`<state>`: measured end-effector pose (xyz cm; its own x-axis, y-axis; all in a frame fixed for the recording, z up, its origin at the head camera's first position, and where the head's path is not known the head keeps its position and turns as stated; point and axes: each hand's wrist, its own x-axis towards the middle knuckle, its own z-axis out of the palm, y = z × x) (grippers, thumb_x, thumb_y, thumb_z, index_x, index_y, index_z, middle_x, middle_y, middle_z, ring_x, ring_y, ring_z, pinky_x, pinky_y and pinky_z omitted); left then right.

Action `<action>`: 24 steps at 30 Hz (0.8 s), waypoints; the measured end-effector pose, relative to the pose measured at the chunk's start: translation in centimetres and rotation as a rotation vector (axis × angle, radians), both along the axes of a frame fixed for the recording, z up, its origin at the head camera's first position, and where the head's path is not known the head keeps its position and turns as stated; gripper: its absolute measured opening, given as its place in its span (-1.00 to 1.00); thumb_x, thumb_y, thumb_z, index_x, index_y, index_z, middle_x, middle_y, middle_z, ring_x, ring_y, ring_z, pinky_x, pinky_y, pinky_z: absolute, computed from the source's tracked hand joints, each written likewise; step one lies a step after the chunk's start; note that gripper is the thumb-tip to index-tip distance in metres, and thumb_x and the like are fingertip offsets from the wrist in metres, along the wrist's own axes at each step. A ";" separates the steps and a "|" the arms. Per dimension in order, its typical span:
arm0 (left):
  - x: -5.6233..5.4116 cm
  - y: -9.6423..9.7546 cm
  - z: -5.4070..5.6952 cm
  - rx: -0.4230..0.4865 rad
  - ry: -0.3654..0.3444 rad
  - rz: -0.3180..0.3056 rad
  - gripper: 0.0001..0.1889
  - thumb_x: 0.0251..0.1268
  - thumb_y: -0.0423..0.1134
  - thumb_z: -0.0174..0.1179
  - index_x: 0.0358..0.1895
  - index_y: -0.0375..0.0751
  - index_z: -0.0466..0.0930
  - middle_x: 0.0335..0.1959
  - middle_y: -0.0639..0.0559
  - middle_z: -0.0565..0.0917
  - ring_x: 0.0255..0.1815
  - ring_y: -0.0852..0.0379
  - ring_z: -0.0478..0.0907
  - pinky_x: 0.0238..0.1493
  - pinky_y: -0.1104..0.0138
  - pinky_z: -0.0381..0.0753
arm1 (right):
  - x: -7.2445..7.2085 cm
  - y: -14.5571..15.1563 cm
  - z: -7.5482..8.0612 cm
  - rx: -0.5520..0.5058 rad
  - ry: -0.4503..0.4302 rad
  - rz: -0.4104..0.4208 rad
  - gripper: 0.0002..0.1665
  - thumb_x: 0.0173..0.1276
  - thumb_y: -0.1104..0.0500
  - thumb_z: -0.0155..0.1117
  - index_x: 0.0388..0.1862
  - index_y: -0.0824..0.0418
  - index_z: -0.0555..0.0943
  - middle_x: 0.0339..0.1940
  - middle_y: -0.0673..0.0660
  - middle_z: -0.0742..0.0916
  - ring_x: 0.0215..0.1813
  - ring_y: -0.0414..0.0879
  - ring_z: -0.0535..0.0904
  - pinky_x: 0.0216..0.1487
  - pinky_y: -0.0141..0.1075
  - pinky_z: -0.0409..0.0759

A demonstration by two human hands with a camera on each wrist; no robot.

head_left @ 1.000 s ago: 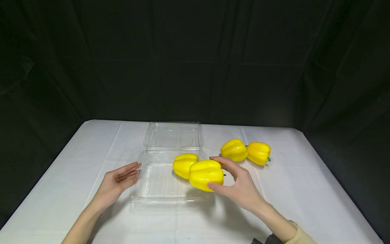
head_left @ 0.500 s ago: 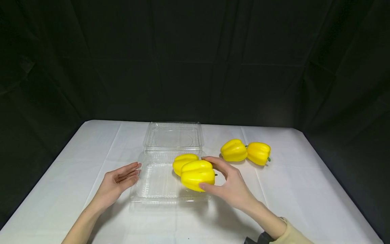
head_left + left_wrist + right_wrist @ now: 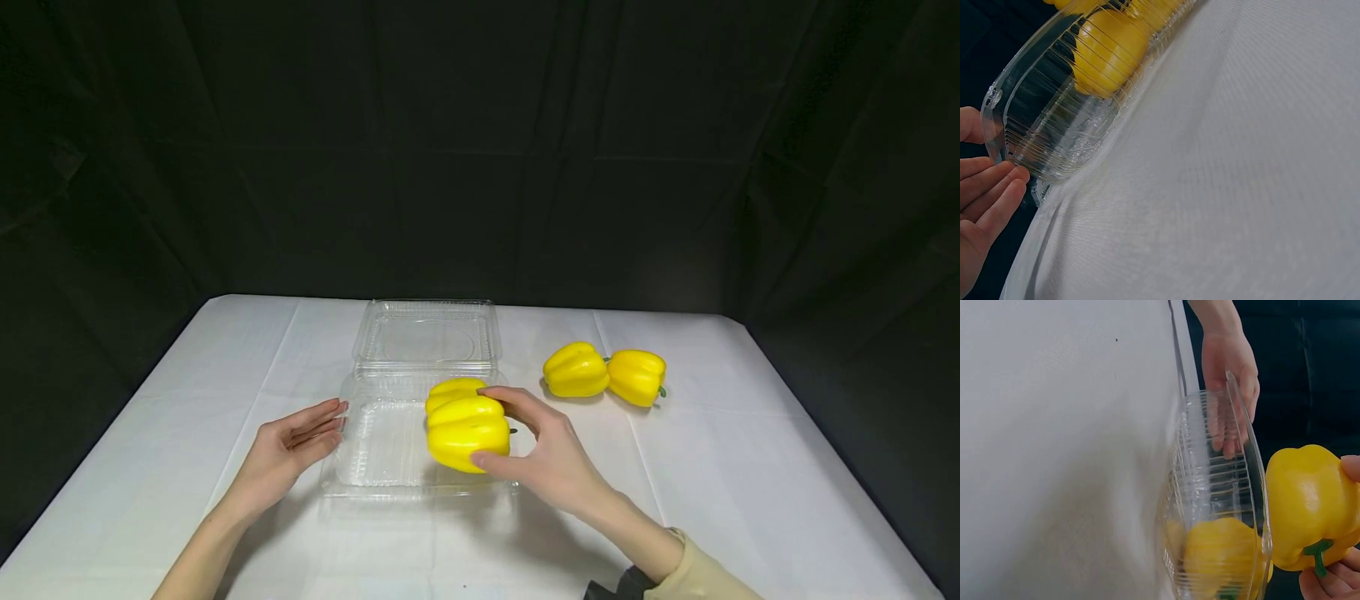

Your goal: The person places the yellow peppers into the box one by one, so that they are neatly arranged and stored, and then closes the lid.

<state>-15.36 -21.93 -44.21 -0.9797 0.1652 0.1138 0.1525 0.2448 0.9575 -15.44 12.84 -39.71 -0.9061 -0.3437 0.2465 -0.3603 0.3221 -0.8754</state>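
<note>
In the head view, the right hand (image 3: 546, 454) holds a yellow pepper (image 3: 467, 435) over the clear box (image 3: 378, 450), and coming down too close could bump the other pepper (image 3: 452, 388) inside. The left wrist view shows the left hand (image 3: 985, 206), fingers straight, touching the box. From the right wrist, a loose pinch could drop that smooth pepper; no writing can be read anywhere.

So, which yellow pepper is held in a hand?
The front yellow pepper, gripped by the right hand; another pepper sits in the clear container, two peppers lie on the cloth.
</note>
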 end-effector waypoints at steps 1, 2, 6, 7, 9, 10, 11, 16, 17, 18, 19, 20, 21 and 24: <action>0.0 0.0 0.0 0.000 0.001 0.000 -0.43 0.38 -0.24 0.29 0.39 -0.35 0.40 0.32 -0.23 0.54 0.17 0.35 0.59 0.10 0.51 0.60 | 0.0 -0.1 0.0 -0.004 -0.003 0.003 -0.21 0.07 0.08 0.63 0.30 -0.04 0.52 0.23 -0.10 0.66 0.26 -0.13 0.56 0.37 0.04 0.48; 0.0 0.0 0.0 0.001 0.002 -0.002 -0.42 0.38 -0.25 0.29 0.39 -0.36 0.40 0.32 -0.23 0.54 0.17 0.35 0.59 0.10 0.51 0.60 | 0.0 -0.2 -0.1 -0.004 -0.004 0.004 -0.21 0.07 0.08 0.63 0.30 -0.04 0.52 0.23 -0.10 0.66 0.26 -0.13 0.56 0.37 0.02 0.49; 0.0 0.0 0.0 0.001 0.008 -0.006 -0.43 0.38 -0.26 0.29 0.39 -0.39 0.39 0.32 -0.25 0.54 0.16 0.35 0.60 0.10 0.50 0.61 | 0.0 -0.6 -0.2 -0.010 -0.015 0.005 -0.21 0.07 0.09 0.63 0.30 -0.03 0.52 0.22 -0.09 0.66 0.25 -0.11 0.57 0.36 0.01 0.50; 0.0 0.0 0.0 0.001 0.010 -0.007 -0.43 0.38 -0.27 0.29 0.39 -0.39 0.39 0.32 -0.26 0.54 0.16 0.35 0.60 0.09 0.50 0.61 | 0.0 -0.7 -0.2 -0.008 -0.019 0.003 -0.21 0.07 0.09 0.63 0.30 -0.03 0.52 0.22 -0.09 0.66 0.25 -0.11 0.57 0.36 -0.01 0.50; 0.0 0.0 0.0 0.000 0.010 -0.006 -0.43 0.38 -0.26 0.29 0.39 -0.39 0.39 0.32 -0.26 0.54 0.16 0.35 0.60 0.09 0.50 0.61 | 0.0 -0.9 -0.2 -0.008 -0.023 0.001 -0.21 0.06 0.09 0.63 0.30 -0.03 0.52 0.21 -0.08 0.67 0.25 -0.10 0.57 0.36 -0.02 0.51; 0.0 0.0 0.0 -0.002 0.009 -0.005 -0.43 0.38 -0.26 0.29 0.39 -0.39 0.39 0.32 -0.26 0.54 0.16 0.35 0.60 0.09 0.50 0.61 | 0.0 -1.0 -0.2 -0.009 -0.026 0.001 -0.22 0.06 0.09 0.63 0.30 -0.03 0.52 0.21 -0.08 0.67 0.24 -0.10 0.57 0.35 -0.01 0.51; 0.0 0.0 0.0 -0.003 0.008 -0.005 -0.42 0.38 -0.26 0.29 0.39 -0.39 0.39 0.32 -0.25 0.54 0.16 0.35 0.60 0.09 0.50 0.61 | -0.1 -1.1 -0.2 -0.010 -0.030 0.001 -0.22 0.07 0.09 0.63 0.30 -0.03 0.52 0.21 -0.08 0.67 0.24 -0.09 0.57 0.35 0.00 0.51; 0.0 0.0 0.1 -0.004 0.001 0.000 -0.42 0.38 -0.25 0.29 0.39 -0.37 0.39 0.32 -0.20 0.55 0.16 0.36 0.60 0.10 0.51 0.61 | -0.1 -1.4 -0.3 -0.008 -0.048 0.001 -0.23 0.07 0.09 0.62 0.30 -0.03 0.52 0.20 -0.06 0.68 0.24 -0.07 0.58 0.35 0.04 0.49; 0.1 0.0 0.1 -0.003 -0.001 0.000 -0.42 0.38 -0.25 0.29 0.40 -0.37 0.39 0.32 -0.20 0.55 0.16 0.36 0.60 0.10 0.51 0.61 | -0.1 -1.5 -0.3 -0.007 -0.054 0.000 -0.22 0.07 0.08 0.62 0.30 -0.03 0.52 0.20 -0.06 0.68 0.24 -0.06 0.58 0.35 0.04 0.49; 0.1 0.0 0.1 -0.002 -0.002 0.000 -0.42 0.37 -0.25 0.29 0.40 -0.37 0.39 0.32 -0.19 0.55 0.17 0.36 0.60 0.10 0.51 0.61 | -0.1 -1.6 -0.3 -0.005 -0.060 -0.001 -0.22 0.07 0.08 0.62 0.30 -0.03 0.52 0.20 -0.06 0.68 0.24 -0.06 0.58 0.35 0.04 0.49; 0.1 0.0 0.1 -0.001 -0.004 0.001 -0.42 0.37 -0.25 0.29 0.39 -0.36 0.40 0.32 -0.19 0.55 0.17 0.35 0.60 0.10 0.50 0.61 | -0.1 -1.6 -0.3 -0.003 -0.064 -0.003 -0.22 0.07 0.08 0.62 0.30 -0.03 0.53 0.20 -0.06 0.68 0.24 -0.07 0.58 0.35 0.03 0.49; 0.1 0.0 0.1 0.000 -0.004 0.001 -0.42 0.37 -0.25 0.29 0.39 -0.36 0.40 0.32 -0.19 0.55 0.17 0.35 0.60 0.10 0.50 0.61 | 0.0 -1.7 -0.3 -0.002 -0.069 -0.002 -0.22 0.07 0.07 0.62 0.30 -0.03 0.52 0.20 -0.06 0.68 0.24 -0.07 0.58 0.35 0.03 0.50; 0.1 0.0 0.1 -0.001 -0.004 0.002 -0.42 0.37 -0.25 0.29 0.39 -0.36 0.40 0.32 -0.20 0.55 0.17 0.35 0.60 0.10 0.50 0.61 | 0.0 -1.8 -0.2 0.001 -0.072 -0.002 -0.22 0.07 0.07 0.62 0.30 -0.03 0.53 0.20 -0.06 0.68 0.24 -0.07 0.58 0.35 0.02 0.50; 0.0 0.0 0.1 -0.004 -0.001 0.005 -0.43 0.37 -0.25 0.30 0.39 -0.36 0.41 0.31 -0.21 0.55 0.16 0.34 0.60 0.09 0.50 0.61 | -0.1 -2.0 -0.3 0.002 -0.065 0.008 -0.22 0.07 0.07 0.62 0.31 -0.01 0.52 0.21 -0.08 0.67 0.24 -0.10 0.58 0.35 -0.01 0.51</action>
<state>-15.33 -21.90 -44.10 -0.9806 0.1607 0.1120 0.1502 0.2493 0.9567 -15.50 10.83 -39.98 -0.9174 -0.3513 0.1868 -0.3054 0.3209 -0.8965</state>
